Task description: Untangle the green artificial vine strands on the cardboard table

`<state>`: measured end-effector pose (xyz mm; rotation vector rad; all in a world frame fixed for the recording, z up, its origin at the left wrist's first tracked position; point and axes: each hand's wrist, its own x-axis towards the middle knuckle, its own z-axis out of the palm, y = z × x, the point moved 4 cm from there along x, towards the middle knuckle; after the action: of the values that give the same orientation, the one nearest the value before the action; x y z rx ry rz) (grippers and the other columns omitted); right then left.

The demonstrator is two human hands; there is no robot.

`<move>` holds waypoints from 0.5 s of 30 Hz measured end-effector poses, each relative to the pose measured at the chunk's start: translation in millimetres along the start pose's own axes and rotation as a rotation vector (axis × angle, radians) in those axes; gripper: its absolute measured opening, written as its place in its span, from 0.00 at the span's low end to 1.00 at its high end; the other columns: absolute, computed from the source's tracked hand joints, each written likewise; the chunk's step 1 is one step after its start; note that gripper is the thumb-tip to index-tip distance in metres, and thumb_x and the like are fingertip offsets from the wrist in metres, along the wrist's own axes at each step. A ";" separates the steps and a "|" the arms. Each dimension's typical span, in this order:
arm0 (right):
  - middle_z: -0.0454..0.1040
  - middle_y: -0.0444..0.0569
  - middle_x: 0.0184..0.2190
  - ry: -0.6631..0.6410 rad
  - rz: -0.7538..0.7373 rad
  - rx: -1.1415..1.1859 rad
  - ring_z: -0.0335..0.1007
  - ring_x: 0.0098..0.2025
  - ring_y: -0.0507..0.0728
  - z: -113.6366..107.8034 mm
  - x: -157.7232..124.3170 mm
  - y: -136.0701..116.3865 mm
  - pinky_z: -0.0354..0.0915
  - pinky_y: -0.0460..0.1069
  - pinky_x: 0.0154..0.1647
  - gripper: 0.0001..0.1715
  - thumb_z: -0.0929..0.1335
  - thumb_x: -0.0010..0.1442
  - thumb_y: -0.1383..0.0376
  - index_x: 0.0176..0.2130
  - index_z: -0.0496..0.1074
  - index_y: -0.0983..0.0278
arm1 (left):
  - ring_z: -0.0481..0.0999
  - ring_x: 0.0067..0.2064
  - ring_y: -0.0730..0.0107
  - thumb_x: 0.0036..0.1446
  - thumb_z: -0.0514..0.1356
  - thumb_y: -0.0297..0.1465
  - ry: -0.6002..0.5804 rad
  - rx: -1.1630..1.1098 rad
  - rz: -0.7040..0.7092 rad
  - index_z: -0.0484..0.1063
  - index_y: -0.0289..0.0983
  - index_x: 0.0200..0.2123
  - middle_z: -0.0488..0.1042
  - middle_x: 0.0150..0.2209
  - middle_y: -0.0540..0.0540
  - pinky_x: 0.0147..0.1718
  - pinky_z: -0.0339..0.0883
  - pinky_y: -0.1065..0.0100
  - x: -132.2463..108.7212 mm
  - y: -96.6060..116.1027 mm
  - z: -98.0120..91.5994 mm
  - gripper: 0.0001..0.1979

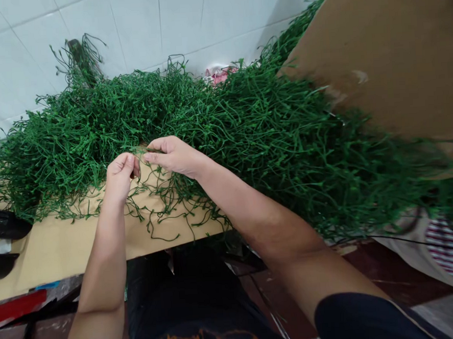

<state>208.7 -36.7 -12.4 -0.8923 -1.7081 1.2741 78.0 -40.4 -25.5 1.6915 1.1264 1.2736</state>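
A long heap of thin green plastic stems (246, 117) with small knobbed ends covers most of the work surface. At the front edge of the heap, my left hand (122, 169) is closed in a pinch, its fingertips partly turned away. My right hand (177, 154) comes in close beside it, thumb and forefinger closed around green stems. A few thin stems show between the two hands, which are slightly apart. Exactly what sits in the left fingertips is too small to make out. Loose stems (167, 206) lie scattered below the hands on a cardboard sheet (73, 245).
A large brown cardboard panel (388, 52) leans over the heap at right. White tiles (137, 26) form the wall behind. A black object with lettering (3, 221) lies at far left. Striped cloth (450, 250) is at lower right, and a pink-and-white item (221, 75) stands behind the heap.
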 end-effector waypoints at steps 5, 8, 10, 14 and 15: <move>0.51 0.39 0.19 0.007 -0.108 -0.203 0.47 0.24 0.46 8.1 -1.6 -0.3 0.48 0.45 0.27 0.14 0.61 0.56 0.70 0.21 0.55 0.65 | 0.53 0.20 0.78 0.55 0.53 0.32 0.241 0.070 -0.045 0.57 0.37 0.17 0.55 0.17 0.54 0.20 0.51 0.74 17.0 -12.0 -10.2 0.16; 0.49 0.39 0.19 0.081 -0.102 -0.205 0.45 0.24 0.47 7.8 -0.7 2.0 0.47 0.45 0.27 0.14 0.60 0.56 0.70 0.21 0.54 0.64 | 0.53 0.21 0.78 0.55 0.52 0.28 0.279 0.108 -0.061 0.56 0.37 0.17 0.54 0.17 0.54 0.22 0.51 0.74 30.7 -13.9 -4.0 0.15; 0.50 0.39 0.19 0.129 -0.095 -0.203 0.46 0.24 0.47 5.0 -1.6 2.4 0.47 0.45 0.27 0.13 0.61 0.56 0.69 0.22 0.55 0.64 | 0.54 0.21 0.77 0.55 0.51 0.27 0.267 0.129 -0.052 0.55 0.37 0.17 0.54 0.17 0.54 0.23 0.51 0.73 39.2 -13.9 3.2 0.15; 0.51 0.39 0.19 0.164 -0.095 -0.215 0.47 0.24 0.47 -2.9 -15.9 -6.3 0.48 0.45 0.27 0.13 0.61 0.55 0.71 0.21 0.56 0.65 | 0.54 0.20 0.77 0.54 0.51 0.26 0.312 0.147 -0.079 0.56 0.37 0.17 0.54 0.16 0.54 0.23 0.51 0.73 50.7 -22.1 -1.3 0.14; 0.52 0.40 0.19 0.147 -0.115 -0.214 0.48 0.24 0.47 -4.9 -21.4 -9.8 0.49 0.45 0.27 0.12 0.61 0.55 0.71 0.21 0.57 0.65 | 0.53 0.20 0.77 0.53 0.51 0.25 0.376 0.131 -0.120 0.55 0.37 0.17 0.53 0.16 0.55 0.22 0.50 0.73 50.8 -26.8 -9.5 0.14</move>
<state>221.5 -56.1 -6.2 -0.9712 -1.7734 0.9393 69.5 17.0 -30.7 1.4848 1.5365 1.5083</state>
